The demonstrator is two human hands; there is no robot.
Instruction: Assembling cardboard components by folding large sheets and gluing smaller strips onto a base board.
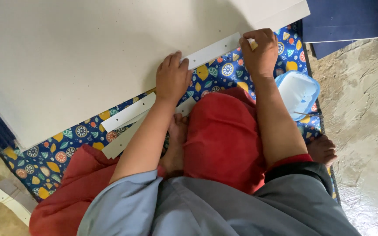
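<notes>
Red-trousered legs [224, 140] fill the near centre, folded on a patterned mat [224, 72] printed with citrus slices on blue. Just left of the knee lie two loose white strips [125, 114], side by side, their long axes running from near-left to far-right. Right of the knee sits a pale blue tub [298, 92], open, with white contents — paste or paint, it cannot be told which — and a thin stick resting at its near rim.

Farther off, both hands meet a third white strip [213, 51], laid along the near edge of a large grey-white board [88, 57]. Its long axis follows that edge, rising toward the far right. The left hand [172, 78] presses fingers-flat on the strip's left end and the board beside it, grasping nothing. The right hand [261, 51] is curled over the strip's right end, fingertips pinching or pressing it — which one is unclear. Both hands are equally near, one at each end.

Beyond, at far right, lie dark blue boards [351, 19] on bare concrete floor [364, 131].
</notes>
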